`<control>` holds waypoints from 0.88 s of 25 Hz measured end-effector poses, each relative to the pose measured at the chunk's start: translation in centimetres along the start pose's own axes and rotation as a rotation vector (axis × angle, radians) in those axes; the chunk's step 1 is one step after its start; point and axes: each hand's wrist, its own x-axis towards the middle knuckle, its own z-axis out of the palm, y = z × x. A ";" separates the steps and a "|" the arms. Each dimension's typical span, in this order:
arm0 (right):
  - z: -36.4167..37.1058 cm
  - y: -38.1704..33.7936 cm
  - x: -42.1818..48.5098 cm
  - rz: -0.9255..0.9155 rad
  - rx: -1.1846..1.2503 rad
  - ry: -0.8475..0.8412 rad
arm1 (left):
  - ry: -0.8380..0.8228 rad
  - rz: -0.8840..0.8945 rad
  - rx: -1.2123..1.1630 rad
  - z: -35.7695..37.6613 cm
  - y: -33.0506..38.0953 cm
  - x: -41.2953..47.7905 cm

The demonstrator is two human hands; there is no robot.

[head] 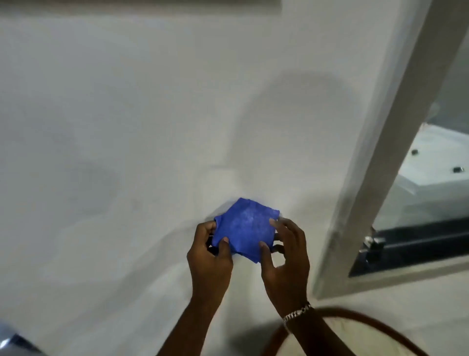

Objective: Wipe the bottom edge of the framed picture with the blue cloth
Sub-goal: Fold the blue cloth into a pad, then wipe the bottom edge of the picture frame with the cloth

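A folded blue cloth (245, 228) is held in front of a pale wall, low and centre in the head view. My left hand (209, 256) grips its left edge, thumb on top. My right hand (285, 256) pinches its right side between thumb and fingers; a silver bracelet sits on that wrist. Along the very top edge runs a dark strip (139, 2), possibly the bottom of the framed picture; I cannot tell for certain. Both hands are far below that strip.
A grey metal window frame (375, 157) slants down the right side, with glass and a dark sill behind it. A round brown-rimmed object (355, 330) lies at the bottom right. Something shiny (10, 340) shows at the bottom left corner.
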 end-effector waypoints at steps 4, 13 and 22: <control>1.1 -11.7 10.3 -0.247 0.118 0.145 | 0.092 0.306 -0.046 -5.3 12.6 7.6; 3.2 -25.0 23.0 -0.506 -0.176 0.379 | 0.060 0.736 0.091 -11.5 29.7 17.3; 9.4 -25.2 25.6 -0.606 -0.442 0.409 | 0.134 1.216 0.729 -16.2 33.2 22.9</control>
